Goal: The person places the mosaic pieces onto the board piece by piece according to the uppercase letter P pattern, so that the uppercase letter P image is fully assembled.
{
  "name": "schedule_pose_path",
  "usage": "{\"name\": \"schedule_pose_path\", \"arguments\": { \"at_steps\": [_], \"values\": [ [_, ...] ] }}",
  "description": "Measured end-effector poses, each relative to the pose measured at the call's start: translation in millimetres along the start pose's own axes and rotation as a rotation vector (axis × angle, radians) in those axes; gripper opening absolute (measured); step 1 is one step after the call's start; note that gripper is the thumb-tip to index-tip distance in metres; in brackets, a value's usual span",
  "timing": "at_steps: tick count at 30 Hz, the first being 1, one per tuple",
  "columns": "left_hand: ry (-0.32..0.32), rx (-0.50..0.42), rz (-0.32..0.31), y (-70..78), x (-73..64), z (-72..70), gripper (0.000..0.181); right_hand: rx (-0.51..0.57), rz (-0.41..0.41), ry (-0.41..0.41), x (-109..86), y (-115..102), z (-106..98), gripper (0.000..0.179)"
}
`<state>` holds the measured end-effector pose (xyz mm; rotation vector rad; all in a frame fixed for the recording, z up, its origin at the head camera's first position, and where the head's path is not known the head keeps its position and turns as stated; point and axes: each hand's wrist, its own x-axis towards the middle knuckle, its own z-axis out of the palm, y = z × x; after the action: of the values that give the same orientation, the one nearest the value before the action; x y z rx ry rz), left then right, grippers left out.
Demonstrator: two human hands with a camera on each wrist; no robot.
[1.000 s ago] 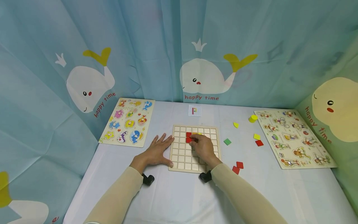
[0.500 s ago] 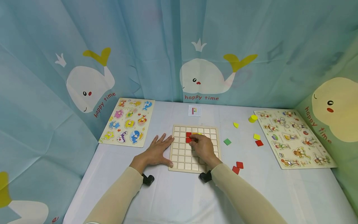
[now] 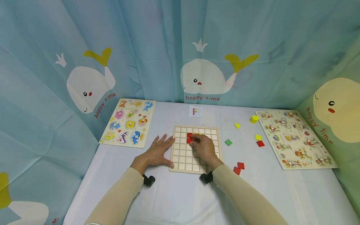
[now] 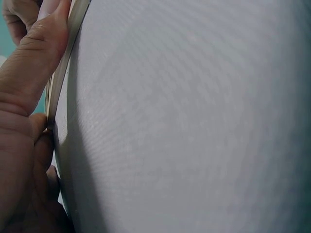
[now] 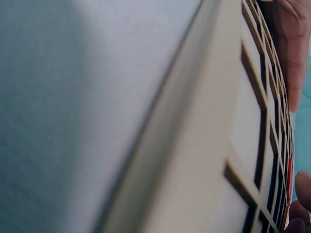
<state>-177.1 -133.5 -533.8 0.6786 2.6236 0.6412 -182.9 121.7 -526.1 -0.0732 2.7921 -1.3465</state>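
Note:
A wooden grid board lies on the table, with two red square tiles set one behind the other in its cells. Part of an orange tile and a yellow one show just behind my right hand. Its curled thumb and index finger are at the right side of the red tiles; whether they pinch one is hidden. My left hand rests with spread fingers against the board's left edge, the thumb at the near corner. In the right wrist view, a red tile shows beside the right fingertips.
Loose tiles lie right of the board: green, yellow and several red. A yellow cylinder stands behind them. Picture puzzle boards flank the table at left and right. A pattern card lies at the back.

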Motion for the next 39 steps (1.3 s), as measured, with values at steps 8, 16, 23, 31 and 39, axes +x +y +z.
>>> {"name": "schedule_pose_path", "arguments": {
  "at_steps": [8,16,23,31,39],
  "values": [
    [-0.011,-0.004,-0.02,2.2,-0.9,-0.9,0.128,0.066,0.015,0.003,0.3,-2.7,-8.6,0.034],
    [-0.011,-0.015,-0.022,1.1,-1.0,0.4,0.128,0.093,0.01,0.011,-4.3,-5.0,-27.3,0.036],
    [0.0,-0.014,-0.016,0.1,-0.1,2.0,0.127,0.092,-0.007,0.055,-11.9,2.6,-54.2,0.038],
    [-0.001,-0.009,-0.032,1.1,-0.3,3.4,0.125,0.033,0.051,0.089,-29.2,27.1,-92.5,0.039],
    [0.0,-0.005,-0.035,0.8,-0.5,2.5,0.125,-0.04,0.085,0.118,-48.8,53.3,-129.2,0.041]
  ]
}}
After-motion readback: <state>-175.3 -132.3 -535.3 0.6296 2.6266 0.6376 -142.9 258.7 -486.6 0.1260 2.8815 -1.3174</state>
